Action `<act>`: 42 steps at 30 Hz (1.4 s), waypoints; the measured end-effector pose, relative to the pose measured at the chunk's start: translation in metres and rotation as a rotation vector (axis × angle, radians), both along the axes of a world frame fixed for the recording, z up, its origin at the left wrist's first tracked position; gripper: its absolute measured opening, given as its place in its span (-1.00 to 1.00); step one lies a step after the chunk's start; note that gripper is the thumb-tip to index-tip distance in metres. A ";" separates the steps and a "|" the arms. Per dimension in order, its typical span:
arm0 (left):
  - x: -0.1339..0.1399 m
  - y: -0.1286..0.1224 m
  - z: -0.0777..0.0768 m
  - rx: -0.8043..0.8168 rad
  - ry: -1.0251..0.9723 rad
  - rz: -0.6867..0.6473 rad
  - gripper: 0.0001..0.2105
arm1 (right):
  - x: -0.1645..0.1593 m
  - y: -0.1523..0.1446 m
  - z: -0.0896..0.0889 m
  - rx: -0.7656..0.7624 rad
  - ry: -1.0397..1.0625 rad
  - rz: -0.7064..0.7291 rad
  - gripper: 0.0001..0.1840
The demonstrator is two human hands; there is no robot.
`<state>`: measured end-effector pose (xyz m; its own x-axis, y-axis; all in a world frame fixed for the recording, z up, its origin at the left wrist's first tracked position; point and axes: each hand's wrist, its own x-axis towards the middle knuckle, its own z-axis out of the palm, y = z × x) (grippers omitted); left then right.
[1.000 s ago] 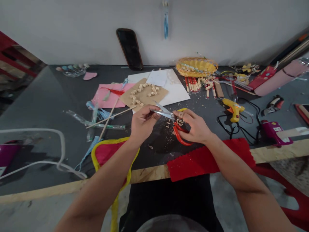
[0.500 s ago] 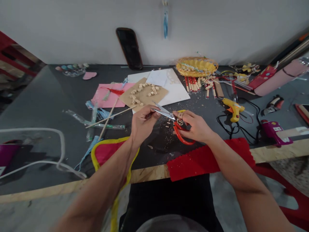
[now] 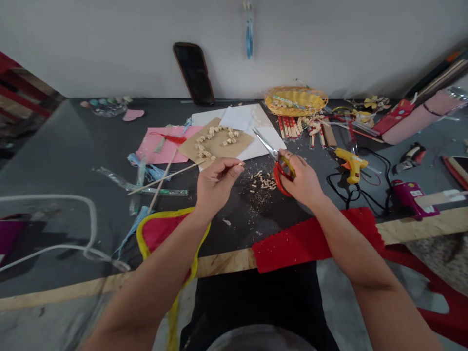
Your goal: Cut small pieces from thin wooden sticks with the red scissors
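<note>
Between the thumb and forefinger of my left hand (image 3: 218, 183) is a small pale piece, mostly hidden by the fingertips; it looks like a bit of wooden stick. My right hand (image 3: 302, 178) is closed around the handles of red-and-yellow scissors (image 3: 271, 146), whose blades point up and away to the left, slightly parted. Short cut pieces of wood (image 3: 268, 182) lie scattered on the dark table between my hands, with fine crumbs around them. Beyond my left hand, clusters of pale wooden bits (image 3: 202, 145) form a curve on a brown card (image 3: 241, 140).
A yellow basket (image 3: 296, 101), a yellow glue gun (image 3: 351, 165) with a black cord and a pink bottle (image 3: 420, 117) stand to the right. A phone (image 3: 193, 73) leans on the wall. Red cloth (image 3: 292, 246) lies along the front edge. Thin sticks (image 3: 164, 178) lie left.
The scissors have moved away from my left fingers, to the right, and now point toward the wall. The cut pieces on the table are now uncovered. My left hand stays nearly in place.
</note>
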<state>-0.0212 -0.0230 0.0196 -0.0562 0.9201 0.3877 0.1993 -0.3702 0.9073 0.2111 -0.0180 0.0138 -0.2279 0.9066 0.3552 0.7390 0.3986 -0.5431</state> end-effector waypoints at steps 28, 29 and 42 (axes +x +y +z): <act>0.009 0.004 -0.006 -0.531 -0.208 -0.172 -0.72 | -0.049 -0.010 -0.029 0.144 -0.341 0.291 -0.81; 0.009 0.004 -0.007 -0.553 -0.213 -0.190 -0.72 | -0.048 -0.009 -0.028 0.147 -0.346 0.289 -0.80; 0.016 -0.008 0.005 -0.886 -0.381 -0.484 -0.67 | -0.026 -0.005 -0.005 0.263 0.028 0.307 -0.80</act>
